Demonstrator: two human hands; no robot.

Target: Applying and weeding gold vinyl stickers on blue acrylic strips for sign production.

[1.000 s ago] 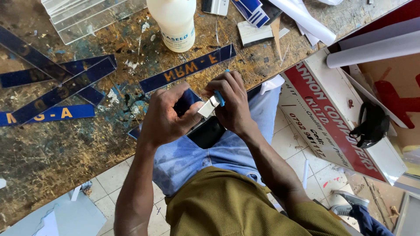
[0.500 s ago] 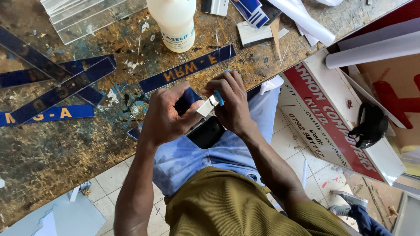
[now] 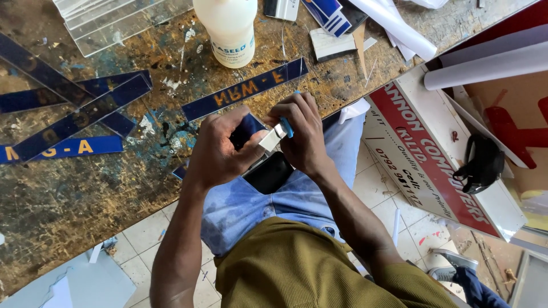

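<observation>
The left hand (image 3: 220, 151) was closed around a short dark blue strip (image 3: 246, 129), fingers wrapped over its near end, holding it just above the near edge of the desk (image 3: 68, 199) and over the person's lap. The right hand (image 3: 299, 134) was closed too, pinching a small white and blue tool (image 3: 277, 132) between thumb and fingers; the tool's pale end met the blue strip right where the two hands came together. What kind of tool it was could not be told, since the fingers hid most of it. Just beyond the hands, a longer blue strip with orange letters (image 3: 245, 90) lay flat and slanted on the stained, scratched desk, apart from the knuckles. Farther to the left, several more blue strips (image 3: 74, 111) lay crossed over one another. A white plastic bottle (image 3: 228, 28) stood upright at the far side, with a stack of clear acrylic pieces (image 3: 120, 17) to its left and rolled white sheets (image 3: 394, 25) to its right. Beside the desk on the right, a red and white signboard (image 3: 428, 159) leaned over the tiled floor (image 3: 394, 188), with a black strap (image 3: 482, 162) resting on its edge.
</observation>
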